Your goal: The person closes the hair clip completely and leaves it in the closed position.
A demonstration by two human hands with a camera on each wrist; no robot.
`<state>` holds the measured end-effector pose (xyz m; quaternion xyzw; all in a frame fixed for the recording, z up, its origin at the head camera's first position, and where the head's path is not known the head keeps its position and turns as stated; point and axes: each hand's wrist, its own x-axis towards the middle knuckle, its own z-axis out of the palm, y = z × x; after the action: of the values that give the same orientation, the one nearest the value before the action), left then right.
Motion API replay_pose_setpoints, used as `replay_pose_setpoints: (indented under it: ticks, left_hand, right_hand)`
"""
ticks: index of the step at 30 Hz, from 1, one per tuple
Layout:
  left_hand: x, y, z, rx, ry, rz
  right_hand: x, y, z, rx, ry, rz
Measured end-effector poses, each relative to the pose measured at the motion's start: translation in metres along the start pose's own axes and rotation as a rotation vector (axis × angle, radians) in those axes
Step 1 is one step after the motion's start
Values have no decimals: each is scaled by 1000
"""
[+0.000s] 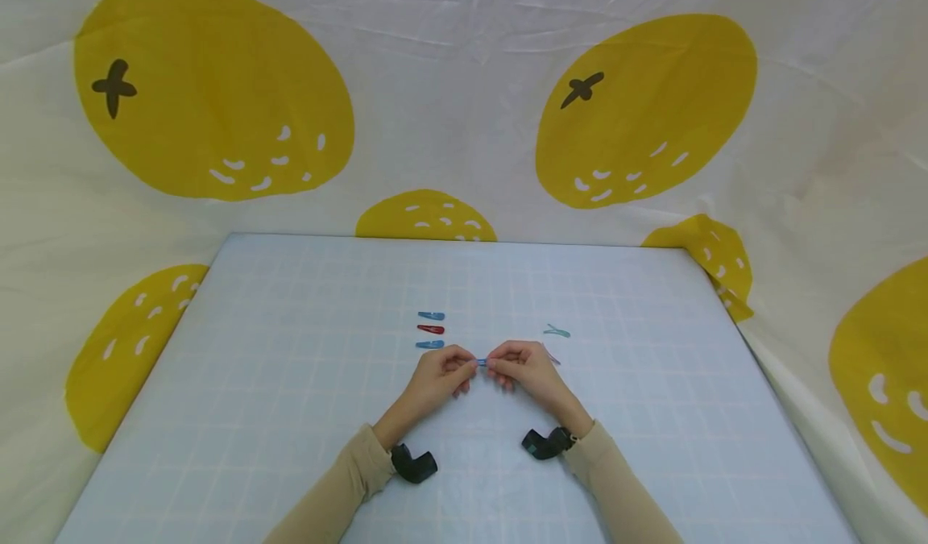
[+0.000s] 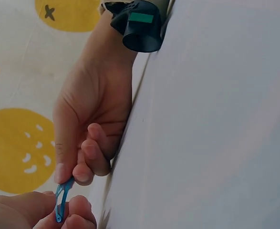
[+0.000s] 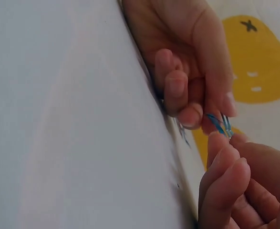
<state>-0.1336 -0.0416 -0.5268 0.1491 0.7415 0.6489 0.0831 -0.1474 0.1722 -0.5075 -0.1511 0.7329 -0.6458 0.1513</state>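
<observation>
So the person's got a blue hair clip (image 1: 482, 362) up between both hands, above the pale table (image 1: 290, 431). Left hand (image 1: 438, 373) pinches one end with thumb and fingertips, right hand (image 1: 528, 367) pinches the other, and the clip's arms look spread apart in the right wrist view. Just beyond the left hand there's a little column of three: upper blue clip (image 1: 431, 316), red clip (image 1: 431, 330), lower blue clip (image 1: 430, 344). Over past the right hand lies a splayed green clip (image 1: 557, 331), plus a purplish one (image 1: 553, 358) partly hidden by that hand.
</observation>
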Motion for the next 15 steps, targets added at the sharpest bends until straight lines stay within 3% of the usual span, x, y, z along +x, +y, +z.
replay_pose_setpoints:
  ticks: [10, 15]
  left_hand:
    - [-1, 0, 0, 88, 46, 99]
    - [-2, 0, 1, 112, 53, 92]
  right_hand:
    - [2, 3, 5, -72, 19, 35]
    - [2, 2, 6, -73, 15, 46]
